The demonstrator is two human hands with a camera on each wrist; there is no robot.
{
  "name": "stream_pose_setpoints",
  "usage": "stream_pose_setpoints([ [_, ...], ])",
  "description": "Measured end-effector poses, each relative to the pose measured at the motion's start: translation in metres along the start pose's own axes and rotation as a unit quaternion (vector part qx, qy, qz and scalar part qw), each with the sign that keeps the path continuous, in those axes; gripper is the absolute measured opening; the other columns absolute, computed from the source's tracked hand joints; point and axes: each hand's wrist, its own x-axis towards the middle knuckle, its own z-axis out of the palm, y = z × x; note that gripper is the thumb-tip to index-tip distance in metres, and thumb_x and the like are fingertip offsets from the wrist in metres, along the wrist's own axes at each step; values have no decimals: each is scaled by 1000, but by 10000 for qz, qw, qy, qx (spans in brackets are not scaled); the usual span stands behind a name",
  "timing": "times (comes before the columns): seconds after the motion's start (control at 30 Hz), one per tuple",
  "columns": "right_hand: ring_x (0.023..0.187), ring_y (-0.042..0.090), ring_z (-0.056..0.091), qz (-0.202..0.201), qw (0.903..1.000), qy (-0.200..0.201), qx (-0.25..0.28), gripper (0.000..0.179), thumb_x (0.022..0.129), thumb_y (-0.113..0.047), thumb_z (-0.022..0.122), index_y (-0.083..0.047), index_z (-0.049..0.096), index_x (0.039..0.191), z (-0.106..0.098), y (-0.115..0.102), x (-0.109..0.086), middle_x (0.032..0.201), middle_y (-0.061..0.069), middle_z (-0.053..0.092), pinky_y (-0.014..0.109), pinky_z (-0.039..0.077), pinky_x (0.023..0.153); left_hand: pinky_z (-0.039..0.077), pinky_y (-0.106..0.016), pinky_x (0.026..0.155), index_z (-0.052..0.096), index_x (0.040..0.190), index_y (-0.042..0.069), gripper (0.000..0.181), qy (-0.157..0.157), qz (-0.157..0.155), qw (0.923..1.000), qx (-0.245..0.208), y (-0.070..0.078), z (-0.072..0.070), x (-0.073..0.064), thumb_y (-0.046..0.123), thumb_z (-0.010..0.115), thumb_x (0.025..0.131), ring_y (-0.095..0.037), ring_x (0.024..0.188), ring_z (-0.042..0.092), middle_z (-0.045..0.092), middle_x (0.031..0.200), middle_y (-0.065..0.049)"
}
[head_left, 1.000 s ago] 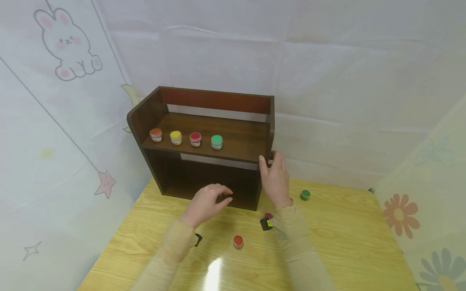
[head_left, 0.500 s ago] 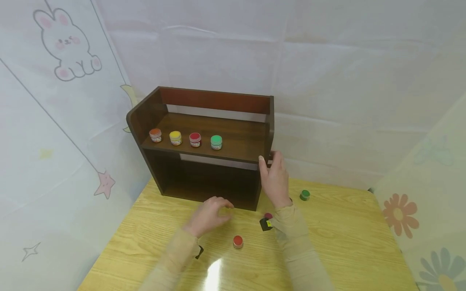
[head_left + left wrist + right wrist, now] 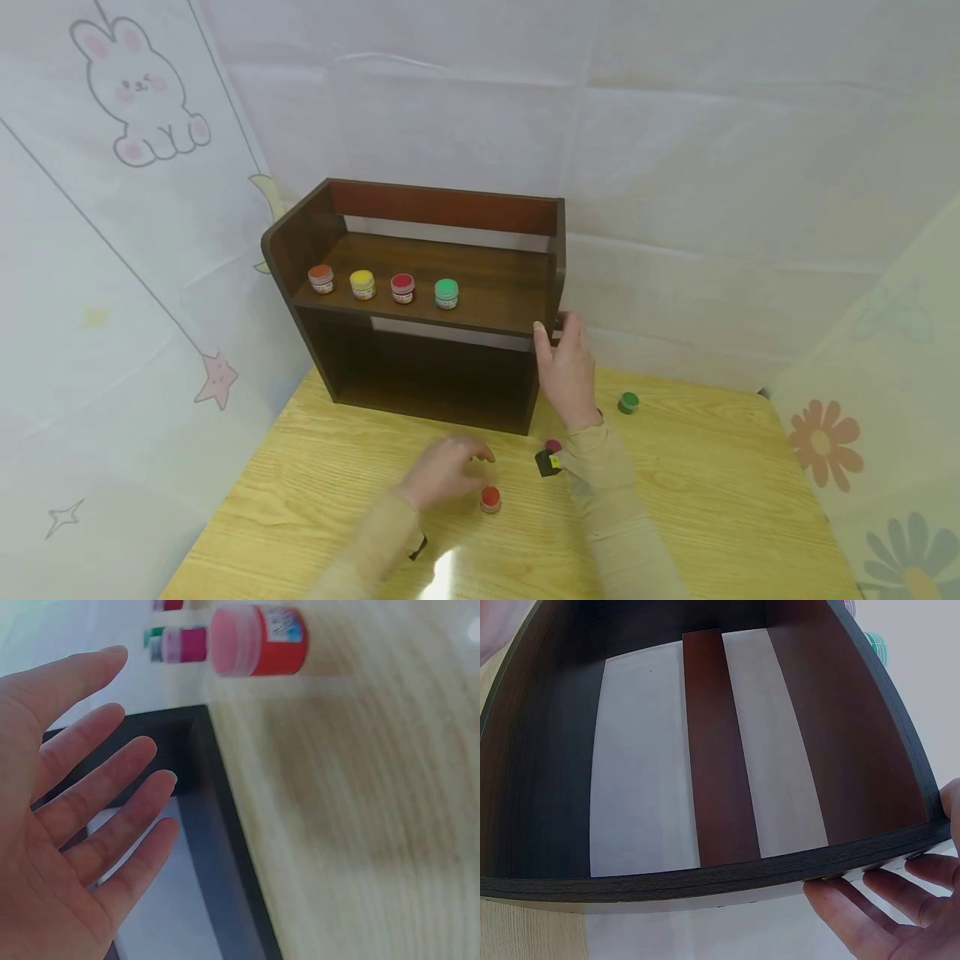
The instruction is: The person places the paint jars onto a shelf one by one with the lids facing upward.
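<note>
- My left hand [image 3: 444, 472] is held with fingers loosely spread and nothing in them; it blurs slightly in the head view.
- Just beside it, the red paint jar [image 3: 491, 499] stands on the wood-grain table [image 3: 720, 500], in front of the shelf; the left wrist view shows a gap between my fingers and the jar.
- My right hand [image 3: 567, 371] grips the right side panel of the dark brown two-tier shelf [image 3: 497, 292], thumb on the front edge, fingertips against the outer face.
- Near my right wrist sits a dark pink jar [image 3: 552, 445], partly hidden, and farther right a dark green jar [image 3: 628, 403].
- Along the upper tier's front, left to right, I see orange [image 3: 321, 279], yellow [image 3: 363, 285], dark red [image 3: 402, 288] and light green [image 3: 446, 293] jars, spaced apart.
</note>
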Motion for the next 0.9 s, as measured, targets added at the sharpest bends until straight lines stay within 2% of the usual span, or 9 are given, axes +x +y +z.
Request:
stream_pose_setpoints([
  [0.17,81,39,59,-13,10000,-14,2,47,107,-37,53,4,46,130,0,0,0,115,22,54,53,52,71,55,-32,82,75,111,19,34,-168,-63,9998,65,0,11,-2,37,84,84,-14,95,65,69,111,6],
  [0.3,80,38,58,-19,10000,-15,5,48,107,-37,53,4,46,130,0,0,0,116,22,54,52,52,71,54,-37,90,74,114,19,40,-304,-103,9994,148,0,19,-4,40,84,81,-18,106,65,69,116,4],
  [0.37,80,38,58,-13,10000,-24,8,47,107,-37,53,4,46,130,0,0,0,116,22,54,52,52,70,54,-36,91,74,114,19,41,-344,-83,9992,158,-1,24,-5,39,85,80,-17,106,65,69,115,5],
  [0.67,79,38,57,24,10000,-60,27,48,107,-37,52,4,45,130,0,1,0,114,22,53,52,52,71,50,-22,74,75,106,17,32,-407,50,9992,-17,-5,37,-6,30,86,78,-2,81,58,67,94,11],
  [0.9,79,39,58,49,10000,-30,-9,48,107,-38,52,3,46,129,0,0,0,115,22,53,53,52,71,49,-21,72,74,103,20,31,-615,-39,9981,-59,-4,40,-8,28,89,78,0,78,54,64,90,14],
])
